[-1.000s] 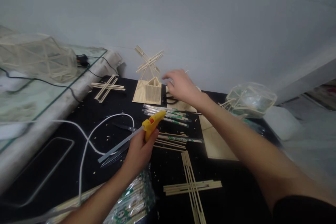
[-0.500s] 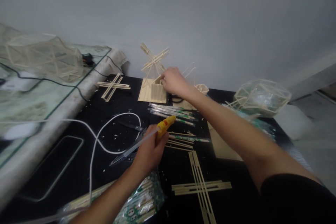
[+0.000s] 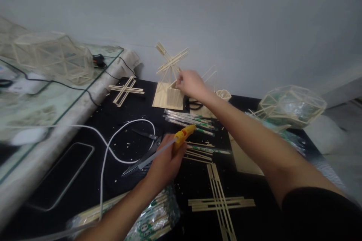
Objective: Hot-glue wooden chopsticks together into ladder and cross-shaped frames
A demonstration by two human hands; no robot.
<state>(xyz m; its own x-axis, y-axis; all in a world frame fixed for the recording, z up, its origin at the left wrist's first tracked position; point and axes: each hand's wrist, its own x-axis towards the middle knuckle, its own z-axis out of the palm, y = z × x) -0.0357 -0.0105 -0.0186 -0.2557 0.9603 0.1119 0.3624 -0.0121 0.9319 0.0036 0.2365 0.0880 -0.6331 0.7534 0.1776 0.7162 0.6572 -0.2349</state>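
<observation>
My left hand is wrapped round a yellow hot glue gun, with a translucent glue stick jutting from its back end. My right hand reaches to a small box of upright wooden sticks, its fingers pinched at the top right edge. Whatever lies between those fingertips is hidden. The box stands on a flat wooden base, together with a windmill-like frame whose crossed stick blades rise behind it.
Wrapped chopsticks and loose sticks lie mid-table. Stick crosses rest at front and far left. Scissors, a white cable, a phone-like slab and a chopstick bag lie leftward. A faceted frame stands right.
The view has shifted slightly, so everything appears a little further right. My left hand keeps its grip on the glue gun; my right hand stays at the box's top edge.
</observation>
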